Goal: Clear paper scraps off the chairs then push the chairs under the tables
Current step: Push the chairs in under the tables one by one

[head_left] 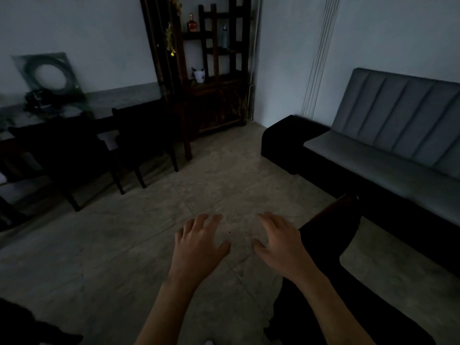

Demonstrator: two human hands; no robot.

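The room is dim. My left hand (199, 241) and my right hand (278, 241) hover side by side over the bare floor, palms down, fingers spread and relaxed, holding nothing. Two dark wooden chairs stand at the left by a dark table (15, 143): the nearer chair (64, 155) and the farther chair (146, 135). Both sit close against the table edge. A pale patch (109, 140) shows between them; I cannot tell whether it is paper. A dark chair (331, 235) stands just right of my right hand, its wooden top rail toward the sofa.
A grey sofa (388, 135) with black arms fills the right side. A dark wooden shelf unit (214, 78) with a bottle and a small white pot stands in the far corner. Clutter and a round-patterned board (47, 73) lie on the table. Open floor lies ahead.
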